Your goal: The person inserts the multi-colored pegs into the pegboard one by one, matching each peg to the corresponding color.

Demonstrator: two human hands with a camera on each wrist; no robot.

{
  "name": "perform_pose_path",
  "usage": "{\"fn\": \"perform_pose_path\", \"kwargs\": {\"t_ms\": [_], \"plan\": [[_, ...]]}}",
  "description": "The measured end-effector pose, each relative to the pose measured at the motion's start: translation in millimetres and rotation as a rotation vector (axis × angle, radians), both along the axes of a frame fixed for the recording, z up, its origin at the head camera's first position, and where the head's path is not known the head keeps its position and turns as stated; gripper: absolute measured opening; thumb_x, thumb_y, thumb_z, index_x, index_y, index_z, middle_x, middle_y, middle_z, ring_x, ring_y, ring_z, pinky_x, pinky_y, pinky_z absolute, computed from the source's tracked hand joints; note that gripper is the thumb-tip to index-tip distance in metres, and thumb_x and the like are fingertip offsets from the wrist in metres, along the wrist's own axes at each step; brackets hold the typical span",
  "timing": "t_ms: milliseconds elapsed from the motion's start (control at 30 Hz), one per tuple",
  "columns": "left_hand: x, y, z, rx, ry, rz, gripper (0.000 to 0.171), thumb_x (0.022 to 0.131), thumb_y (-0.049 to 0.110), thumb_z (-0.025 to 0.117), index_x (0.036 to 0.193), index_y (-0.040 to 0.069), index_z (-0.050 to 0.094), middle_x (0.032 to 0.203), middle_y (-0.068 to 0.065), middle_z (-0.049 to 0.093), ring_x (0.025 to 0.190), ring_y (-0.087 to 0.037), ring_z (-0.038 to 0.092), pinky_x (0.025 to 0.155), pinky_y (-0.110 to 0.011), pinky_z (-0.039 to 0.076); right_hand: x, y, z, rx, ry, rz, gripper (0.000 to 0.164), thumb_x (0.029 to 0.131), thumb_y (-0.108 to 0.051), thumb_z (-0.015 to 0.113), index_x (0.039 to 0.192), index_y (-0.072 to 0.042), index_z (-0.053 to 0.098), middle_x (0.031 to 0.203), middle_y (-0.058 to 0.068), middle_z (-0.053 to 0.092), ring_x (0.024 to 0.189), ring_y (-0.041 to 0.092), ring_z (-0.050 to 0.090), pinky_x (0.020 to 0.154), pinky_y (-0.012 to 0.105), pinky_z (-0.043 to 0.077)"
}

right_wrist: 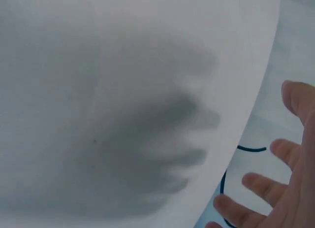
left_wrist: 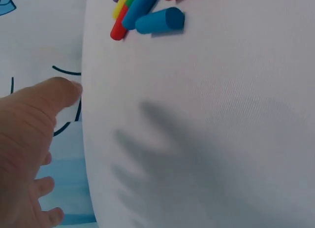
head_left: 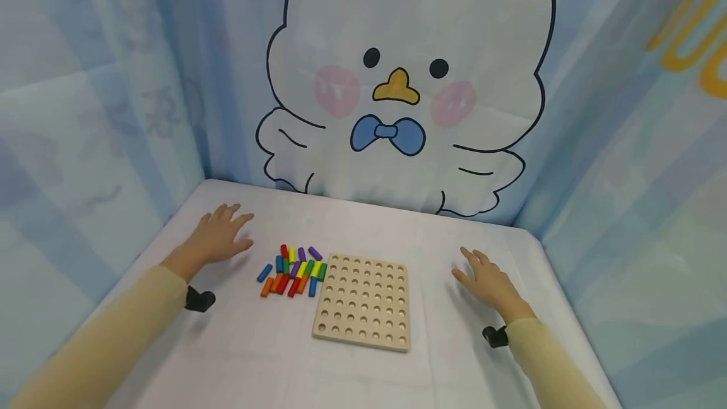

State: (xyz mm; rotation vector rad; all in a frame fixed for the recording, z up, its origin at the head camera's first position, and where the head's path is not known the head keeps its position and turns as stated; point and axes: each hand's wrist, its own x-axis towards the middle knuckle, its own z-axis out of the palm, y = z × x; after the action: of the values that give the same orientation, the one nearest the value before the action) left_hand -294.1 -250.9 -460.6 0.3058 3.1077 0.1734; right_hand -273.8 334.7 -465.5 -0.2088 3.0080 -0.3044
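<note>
Left hand [head_left: 212,240] hovers, fingers spread, near the pegs [head_left: 286,266], lying left of the pegboard [head_left: 358,302], long axes mostly pointing away and rightish, far as I can tell; right hand [head_left: 490,284] spread too.

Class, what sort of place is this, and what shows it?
Likely a curtained-off play or activity corner, though the room beyond is hidden. A cartoon-chick curtain hangs behind a white table holding a wooden pegboard and coloured pegs.
</note>
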Motion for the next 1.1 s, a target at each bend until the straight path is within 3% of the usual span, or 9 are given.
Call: {"fn": "perform_pose_path", "kwargs": {"t_ms": [233,467,700,1000,1100], "plan": [[11.2,21.9,4.4,0.053,-0.137,-0.067,0.052,0.097,0.033,0.071,0.139,0.005,0.061,0.145,-0.029,0.053,0.132,-0.049,0.05,0.108,-0.067,0.043,24.6,-16.0,-8.1,-0.087,0.008,0.163,0.078,0.1,-0.054,0.06,0.162,-0.014,0.033,0.163,0.027,0.032,0.144,0.056,0.036,0.11,0.074,0.033],[33.3,35.1,0.2,0.168,-0.277,-0.072,0.042,0.095,0.024,0.075,0.133,0.009,0.066,0.136,-0.024,0.06,0.126,-0.044,0.056,0.104,-0.061,0.049,44.2,-43.2,-16.0,-0.13,-0.131,0.256,0.105,0.084,-0.064,0.076,0.163,-0.011,0.03,0.166,0.023,0.031,0.151,0.052,0.027,0.116,0.071,0.028],[42.3,44.4,-1.4,0.211,-0.266,-0.07,0.041,0.092,0.02,0.078,0.129,0.008,0.068,0.127,-0.02,0.062,0.114,-0.036,0.061,0.099,-0.054,0.055,56.1,-59.0,-19.9,-0.104,-0.216,0.301,0.127,0.07,-0.068,0.084,0.164,-0.009,0.023,0.17,0.02,0.02,0.156,0.051,0.013,0.119,0.072,0.017],[41.7,48.5,-7.0,0.275,-0.283,-0.05,0.033,0.09,0.013,0.078,0.121,0.006,0.069,0.112,-0.012,0.066,0.1,-0.026,0.061,0.095,-0.048,0.057,56.6,-69.4,-33.0,-0.097,-0.183,0.331,0.131,0.069,-0.073,0.081,0.166,-0.014,0.017,0.173,0.017,0.012,0.157,0.049,0.007,0.121,0.072,0.01],[41.1,51.0,-13.1,0.31,-0.287,-0.037,0.04,0.09,0.014,0.079,0.126,0.004,0.064,0.113,-0.015,0.066,0.1,-0.028,0.062,0.094,-0.049,0.058,58.2,-68.8,-35.1,-0.088,-0.195,0.323,0.131,0.068,-0.074,0.081,0.166,-0.017,0.016,0.173,0.017,0.011,0.157,0.05,0.007,0.121,0.073,0.009]]}}
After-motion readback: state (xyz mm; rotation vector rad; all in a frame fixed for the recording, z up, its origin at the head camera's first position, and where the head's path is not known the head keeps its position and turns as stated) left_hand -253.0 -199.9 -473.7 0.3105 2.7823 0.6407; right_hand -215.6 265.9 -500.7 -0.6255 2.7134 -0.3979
